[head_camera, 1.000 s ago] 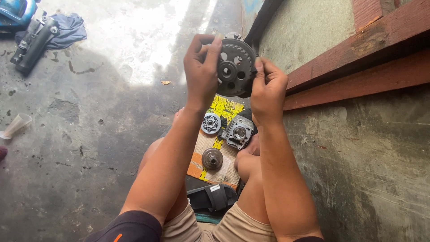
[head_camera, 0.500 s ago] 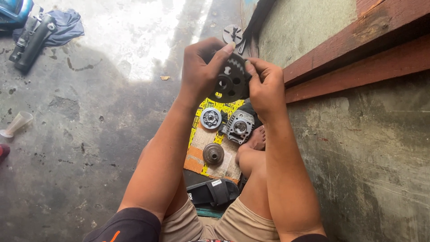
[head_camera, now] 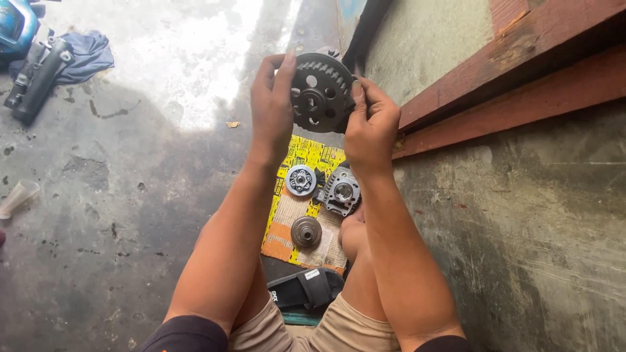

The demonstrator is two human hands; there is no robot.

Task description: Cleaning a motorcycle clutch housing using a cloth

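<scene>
A dark, round toothed gear part (head_camera: 321, 92), pierced with several round holes, is held up in the air between both hands, above the far end of a yellow printed cardboard sheet (head_camera: 301, 221) that is spread on the concrete floor (head_camera: 130, 215). The left hand (head_camera: 272, 107) is clamped on the left rim of the gear part, its fingers (head_camera: 284, 68) wrapped over the upper edge. The right hand (head_camera: 370, 124) is closed on the right rim, with its fingers (head_camera: 362, 88) pinched together against the teeth. The part is turned so that its flat face is seen from above.

On the cardboard sheet three smaller parts are laid. A silver round hub (head_camera: 300, 180) is placed near the sheet's left edge, and a grey finned housing (head_camera: 342, 191) is set just beside it, towards the right edge. A brownish round disc (head_camera: 306, 232) is placed nearer the person, close to the sheet's near edge. A black sandal (head_camera: 306, 289) is seen at the near edge of the sheet, between the person's legs.

Along the right side of the floor a concrete wall (head_camera: 535, 248) is seen, crossed by a reddish wooden beam (head_camera: 521, 72). In the far left corner of the floor a dark metal part (head_camera: 36, 78) is laid beside a blue-grey cloth (head_camera: 88, 55). A small clear plastic funnel (head_camera: 18, 195) is seen at the left edge of the floor.
</scene>
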